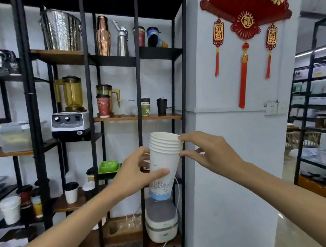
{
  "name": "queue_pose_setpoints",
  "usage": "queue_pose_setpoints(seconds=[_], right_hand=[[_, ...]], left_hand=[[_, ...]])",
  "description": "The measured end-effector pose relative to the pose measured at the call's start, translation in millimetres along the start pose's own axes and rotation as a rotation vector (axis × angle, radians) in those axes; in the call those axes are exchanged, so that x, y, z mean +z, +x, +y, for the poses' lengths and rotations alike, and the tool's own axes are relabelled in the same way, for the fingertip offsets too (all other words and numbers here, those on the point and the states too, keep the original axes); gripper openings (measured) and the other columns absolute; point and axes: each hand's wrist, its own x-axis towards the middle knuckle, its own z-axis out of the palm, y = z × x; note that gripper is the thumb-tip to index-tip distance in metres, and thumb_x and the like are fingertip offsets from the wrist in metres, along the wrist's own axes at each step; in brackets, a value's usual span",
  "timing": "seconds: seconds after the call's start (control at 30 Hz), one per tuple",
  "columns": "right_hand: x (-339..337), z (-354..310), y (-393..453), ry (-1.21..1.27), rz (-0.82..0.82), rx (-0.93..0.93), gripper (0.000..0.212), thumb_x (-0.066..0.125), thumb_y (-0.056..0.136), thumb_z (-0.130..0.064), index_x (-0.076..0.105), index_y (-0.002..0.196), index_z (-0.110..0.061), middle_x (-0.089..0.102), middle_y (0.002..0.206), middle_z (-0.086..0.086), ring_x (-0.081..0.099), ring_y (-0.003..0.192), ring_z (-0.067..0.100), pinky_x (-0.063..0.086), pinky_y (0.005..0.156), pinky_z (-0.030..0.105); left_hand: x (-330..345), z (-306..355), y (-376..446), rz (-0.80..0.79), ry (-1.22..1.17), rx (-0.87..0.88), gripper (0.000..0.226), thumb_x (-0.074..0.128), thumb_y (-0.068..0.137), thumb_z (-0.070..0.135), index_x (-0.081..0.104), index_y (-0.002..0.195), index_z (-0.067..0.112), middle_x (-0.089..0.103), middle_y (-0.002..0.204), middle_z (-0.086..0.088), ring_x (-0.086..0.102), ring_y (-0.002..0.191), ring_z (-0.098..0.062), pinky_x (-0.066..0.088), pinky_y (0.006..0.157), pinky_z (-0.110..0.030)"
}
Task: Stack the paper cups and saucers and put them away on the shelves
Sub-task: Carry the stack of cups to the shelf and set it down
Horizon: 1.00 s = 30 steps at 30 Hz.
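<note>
- At far left of the black metal shelving unit (91,129), low down, you have a small nested pair of plain white paper cups (10,209) on a dark shelf; another white paper cup with a dark inside (71,192) stands further right on a wooden board.
- Your left hand (137,174) wraps the lower body of the stack of white paper cups with a blue line drawing (164,162): thumb across the front, fingers behind. Closed grip, load-bearing.
- Stack held in mid-air before the unit's right-hand bay, long axis near upright, mouth tipped slightly left. Several rims show at top.
- Your right hand (205,151) pinches the rim band from the right, index fingertip on the upper rims, thumb just below; remaining fingers loose.
- Judgement: stacking looks done; placing remains. Shelves lie ahead and left of the stack, so the left hand is nearer and should carry; right only steadies.
- Wooden shelf with the black lidded cup (162,106) sits above the stack; free space there beside that cup.
- No saucers identifiable.
</note>
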Motion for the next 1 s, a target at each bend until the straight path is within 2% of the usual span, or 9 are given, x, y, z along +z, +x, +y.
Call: queue_pose_setpoints(seconds=[0.07,0.13,0.27,0.43,0.53,0.6,0.77,0.83,1.0], right_hand=[[14.8,25.1,22.0,-0.032,-0.016,-0.008,0.041,0.068,0.095,-0.039,0.066,0.128,-0.016,0.070,0.127,0.000,0.074,0.086,0.023,0.063,0.072,0.038],[28.0,47.8,43.4,-0.068,-0.022,-0.026,0.040,0.071,0.093,-0.038,0.067,0.127,-0.016,0.071,0.126,0.001,0.075,0.081,0.023,0.064,0.070,0.039],[52.3,87.5,84.8,-0.155,-0.038,-0.071,0.039,0.073,0.093,-0.036,0.068,0.124,-0.013,0.072,0.122,0.004,0.075,0.081,0.024,0.064,0.067,0.041],[81.1,140.1,134.9,-0.292,-0.013,-0.128,0.034,0.072,0.094,-0.030,0.069,0.120,-0.008,0.074,0.110,0.007,0.073,0.082,0.024,0.063,0.063,0.041],[100.1,172.0,163.0,-0.370,-0.002,-0.142,0.031,0.074,0.093,-0.026,0.069,0.116,-0.007,0.074,0.109,0.008,0.071,0.071,0.026,0.059,0.055,0.038],[114.3,192.7,181.8,-0.407,-0.005,-0.131,0.031,0.073,0.093,-0.026,0.068,0.117,-0.007,0.074,0.110,0.007,0.071,0.068,0.027,0.057,0.055,0.036],[148.2,243.8,227.3,-0.478,-0.018,-0.109,0.036,0.066,0.097,-0.034,0.065,0.122,-0.009,0.073,0.114,0.006,0.070,0.069,0.028,0.059,0.056,0.041],[160.2,265.0,244.4,-0.518,-0.036,-0.102,0.038,0.065,0.097,-0.036,0.064,0.124,-0.009,0.072,0.116,0.007,0.072,0.077,0.029,0.060,0.059,0.043],[183.4,316.9,285.2,-0.610,-0.061,-0.094,0.041,0.060,0.098,-0.042,0.060,0.126,-0.013,0.070,0.120,0.006,0.073,0.084,0.029,0.061,0.061,0.042]], left_hand=[[-5.3,-15.5,33.7,0.007,0.001,0.008,0.057,0.085,0.066,0.061,0.058,0.112,0.044,0.072,0.113,0.022,0.067,0.101,0.002,0.055,0.075,-0.018],[-9.7,-30.3,65.5,0.011,-0.007,0.024,0.058,0.084,0.064,0.065,0.058,0.112,0.045,0.071,0.112,0.027,0.067,0.100,0.006,0.054,0.071,-0.012],[-18.1,-58.1,127.7,0.039,0.016,0.048,0.060,0.083,0.063,0.066,0.059,0.113,0.043,0.071,0.110,0.021,0.066,0.098,0.008,0.053,0.070,-0.012],[-26.0,-87.4,208.9,0.080,0.006,0.105,0.057,0.082,0.062,0.070,0.061,0.109,0.046,0.067,0.106,0.033,0.065,0.093,0.010,0.052,0.064,-0.007],[-31.0,-107.8,259.3,0.088,0.018,0.130,0.065,0.080,0.061,0.073,0.061,0.116,0.044,0.069,0.108,0.023,0.066,0.090,0.008,0.054,0.064,-0.013],[-34.5,-123.3,293.6,0.084,0.002,0.154,0.067,0.081,0.064,0.070,0.062,0.120,0.040,0.070,0.111,0.019,0.066,0.092,0.008,0.054,0.067,-0.015],[-45.5,-156.8,375.4,0.088,-0.022,0.181,0.068,0.082,0.062,0.070,0.063,0.120,0.039,0.070,0.110,0.020,0.067,0.091,0.009,0.059,0.070,-0.019],[-50.2,-168.1,407.6,0.060,-0.022,0.181,0.068,0.082,0.063,0.070,0.061,0.121,0.041,0.070,0.112,0.018,0.069,0.090,0.009,0.061,0.069,-0.021],[-57.3,-185.2,479.5,0.043,-0.014,0.226,0.066,0.084,0.070,0.058,0.061,0.127,0.032,0.068,0.115,0.016,0.068,0.090,0.010,0.056,0.063,-0.011]])
